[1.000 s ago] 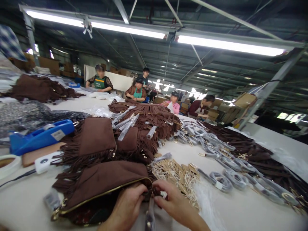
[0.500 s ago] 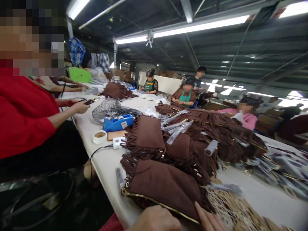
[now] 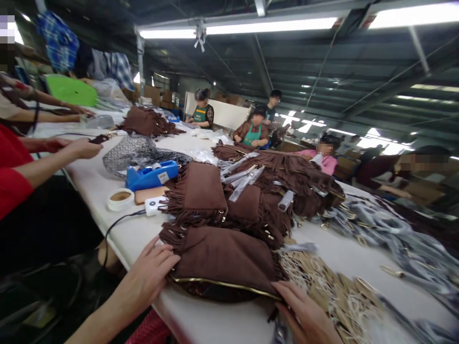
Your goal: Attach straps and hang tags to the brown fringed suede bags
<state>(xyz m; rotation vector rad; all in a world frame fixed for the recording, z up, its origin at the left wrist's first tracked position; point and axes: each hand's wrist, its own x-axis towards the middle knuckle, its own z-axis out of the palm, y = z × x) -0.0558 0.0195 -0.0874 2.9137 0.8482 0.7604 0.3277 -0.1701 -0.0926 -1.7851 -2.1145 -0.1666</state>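
While the brown fringed bag (image 3: 222, 253) is lying in front of you near the edge of the desk (image 3: 201, 319), you are resting your left hand (image 3: 152, 270) on its left end, over cloth and fringe, and you are touching the right end of its gold zip (image 3: 229, 284) with your right hand (image 3: 306, 310). Whether you are firmly pinching the cloth with either hand, I cannot tell, since the undersides of both are hiding from the camera. Along the bag's near side the zip is running with a dark opening showing beneath it. Just behind, two more brown bags (image 3: 204, 186) are lying side by side, and beyond them a brown fringed pile (image 3: 315, 188) is spreading over the desk. Near your right hand, tan tags (image 3: 322, 286) with white strings are lying in a heap, and farther right plastic-wrapped straps (image 3: 380, 229) with gold-coloured clips are stretching across. Over on your left, a blue tape dispenser (image 3: 152, 176) is standing behind a white tape roll (image 3: 121, 206) and a flat tan object (image 3: 148, 195), while a small white box (image 3: 153, 207) is trailing a black cable (image 3: 116, 222) toward the desk's edge. Farther left, a co-worker's red sleeve (image 3: 14, 188) is showing, and that person's hand (image 3: 86, 149) is holding a dark item (image 3: 97, 139).
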